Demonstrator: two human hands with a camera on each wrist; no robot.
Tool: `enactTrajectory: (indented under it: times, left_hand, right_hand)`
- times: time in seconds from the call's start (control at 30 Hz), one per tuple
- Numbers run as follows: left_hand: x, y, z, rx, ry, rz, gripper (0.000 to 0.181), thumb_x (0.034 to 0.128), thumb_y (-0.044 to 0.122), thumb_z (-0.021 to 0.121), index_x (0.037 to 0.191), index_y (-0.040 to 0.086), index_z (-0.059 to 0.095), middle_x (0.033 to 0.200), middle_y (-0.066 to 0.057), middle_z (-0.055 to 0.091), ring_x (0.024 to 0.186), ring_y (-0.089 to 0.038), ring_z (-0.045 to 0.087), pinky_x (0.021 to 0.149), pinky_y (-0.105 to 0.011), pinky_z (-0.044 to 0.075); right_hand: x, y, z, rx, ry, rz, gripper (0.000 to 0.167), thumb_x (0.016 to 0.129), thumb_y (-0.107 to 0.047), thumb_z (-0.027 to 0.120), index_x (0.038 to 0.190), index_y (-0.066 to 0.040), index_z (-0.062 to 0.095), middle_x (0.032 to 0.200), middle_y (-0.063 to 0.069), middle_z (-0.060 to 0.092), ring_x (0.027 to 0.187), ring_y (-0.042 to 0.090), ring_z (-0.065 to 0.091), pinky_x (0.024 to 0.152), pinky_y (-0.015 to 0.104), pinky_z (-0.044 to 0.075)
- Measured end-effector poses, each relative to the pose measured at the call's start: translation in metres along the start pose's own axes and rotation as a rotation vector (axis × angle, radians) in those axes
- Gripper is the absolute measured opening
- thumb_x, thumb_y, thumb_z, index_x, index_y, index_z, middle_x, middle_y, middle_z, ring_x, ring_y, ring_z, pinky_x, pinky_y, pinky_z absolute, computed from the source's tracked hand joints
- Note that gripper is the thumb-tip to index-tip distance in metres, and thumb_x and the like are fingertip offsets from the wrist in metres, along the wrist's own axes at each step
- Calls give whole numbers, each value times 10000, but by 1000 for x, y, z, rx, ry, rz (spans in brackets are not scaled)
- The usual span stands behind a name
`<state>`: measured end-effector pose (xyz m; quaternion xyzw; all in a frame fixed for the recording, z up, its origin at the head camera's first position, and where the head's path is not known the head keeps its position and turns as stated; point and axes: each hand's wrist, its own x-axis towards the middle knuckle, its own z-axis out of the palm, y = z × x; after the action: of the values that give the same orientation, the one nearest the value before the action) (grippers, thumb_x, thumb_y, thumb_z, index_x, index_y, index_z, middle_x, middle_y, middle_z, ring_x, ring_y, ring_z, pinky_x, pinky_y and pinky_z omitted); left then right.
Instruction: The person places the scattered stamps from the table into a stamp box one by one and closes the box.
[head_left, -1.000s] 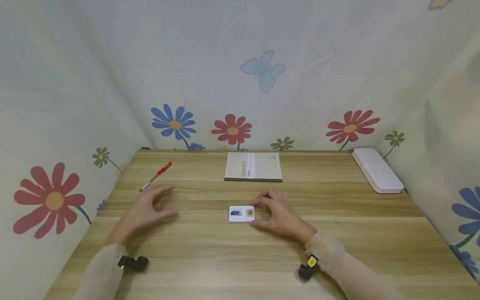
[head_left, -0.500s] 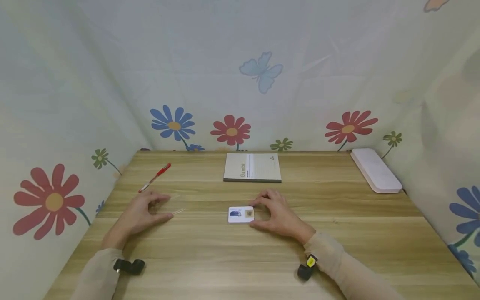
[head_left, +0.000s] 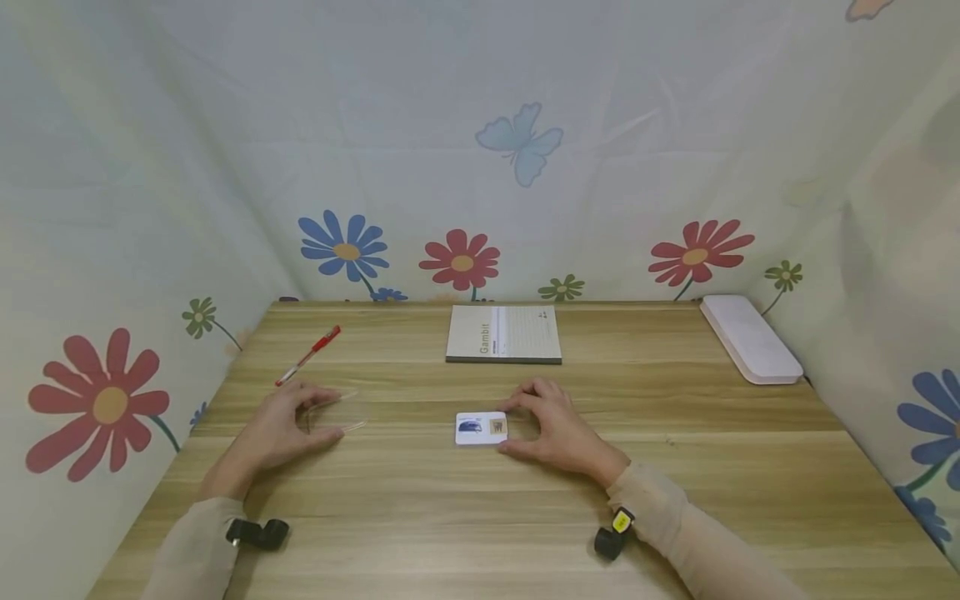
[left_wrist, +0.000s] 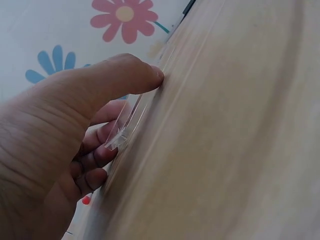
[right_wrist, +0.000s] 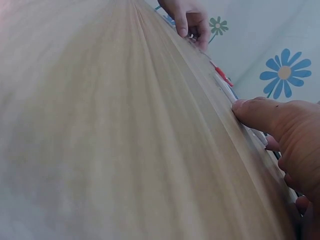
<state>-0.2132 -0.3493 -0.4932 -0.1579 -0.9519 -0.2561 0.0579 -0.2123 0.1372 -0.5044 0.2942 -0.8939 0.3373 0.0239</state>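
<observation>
In the head view, my left hand pinches a clear, flat plastic piece, with the thumb on its near edge and fingers on its far edge. The left wrist view shows this see-through plastic, like a thin case or sleeve, low over the wood; its exact form is hard to tell. My right hand grips a small white card by its right end, between thumb and index finger. Face up on the table, the card bears a blue picture and a tan square.
Behind the left hand lies a red-capped pen. A notebook marked Gambit rests near the back edge of the wooden table. At the back right is a pale pink oblong case. A flowered curtain surrounds the table.
My left hand's thumb and fingers have drawn closer together onto the clear plastic, and the hand has shifted slightly left. The right hand stays at the card.
</observation>
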Motion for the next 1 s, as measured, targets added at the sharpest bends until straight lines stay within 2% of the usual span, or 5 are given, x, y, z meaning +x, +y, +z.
enactTrajectory:
  times: [0.23,0.5,0.67,0.8,1.0]
  left_hand:
    - [-1,-2,2,5,16,26,599,856,440,975,1357,176,779,1251,-54,705,1121,-264,627,984,-521,509]
    - [7,7,7,13,3,66,634,863,435,963,1386,140,761,1311,-87,732,1266,-360,657,1102,-618,491]
    - [18,20,10,14,-27,103,622,865,431,960,1387,162,752,1311,-49,742,1258,-329,668,1096,-610,511]
    - [29,34,13,32,-41,139,603,867,419,955,1379,178,747,1258,-17,716,1177,-280,662,1011,-560,556]
    - [48,59,14,11,-52,200,597,851,374,973,1360,160,746,1246,-45,696,1129,-263,640,952,-509,572]
  right_hand:
    - [0,2,1,-3,1,3,529,869,-419,974,1326,-228,787,1390,36,579,1372,288,476,1187,583,364]
    - [0,3,2,0,4,-2,531,867,-454,969,1323,-252,786,1383,9,574,1371,275,471,1178,575,372]
    - [1,3,2,-5,7,-15,534,869,-438,970,1329,-241,785,1383,21,582,1380,282,478,1198,588,352]
    - [1,3,2,-10,5,-16,536,867,-443,971,1328,-242,784,1383,19,582,1383,283,481,1198,586,358]
    - [1,3,1,3,1,-6,536,873,-449,968,1334,-249,782,1381,5,576,1383,276,473,1193,582,358]
